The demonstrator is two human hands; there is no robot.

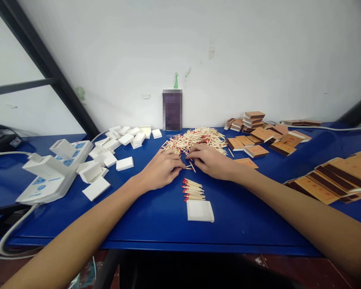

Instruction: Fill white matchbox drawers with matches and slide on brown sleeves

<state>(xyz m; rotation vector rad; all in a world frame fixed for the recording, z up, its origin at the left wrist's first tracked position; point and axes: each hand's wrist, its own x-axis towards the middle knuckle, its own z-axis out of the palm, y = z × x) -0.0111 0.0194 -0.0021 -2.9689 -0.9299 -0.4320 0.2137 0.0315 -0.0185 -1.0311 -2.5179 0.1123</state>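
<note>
My left hand (162,168) is at the near edge of a pile of loose matches (200,138). Its thumb and forefinger are pinched on the end of a match (189,168). Opposite it, my right hand (212,161) rests low over the table, fingers bent, with a gap between forefinger and thumb. Close to its fingertips lies another loose match (193,166). Nearer to me, several matches form a row (194,190), their red heads to the left. Just below that row sits a white matchbox tray (200,211).
White matchbox trays (124,163) are scattered on the left, beside a power strip (55,176) with plugs and cables. Orange matchbox sleeves (256,151) are heaped right of the matches. Flattened sleeves (345,172) lie far right on the blue table (156,228). A pixelated dark panel (172,110) stands against the wall.
</note>
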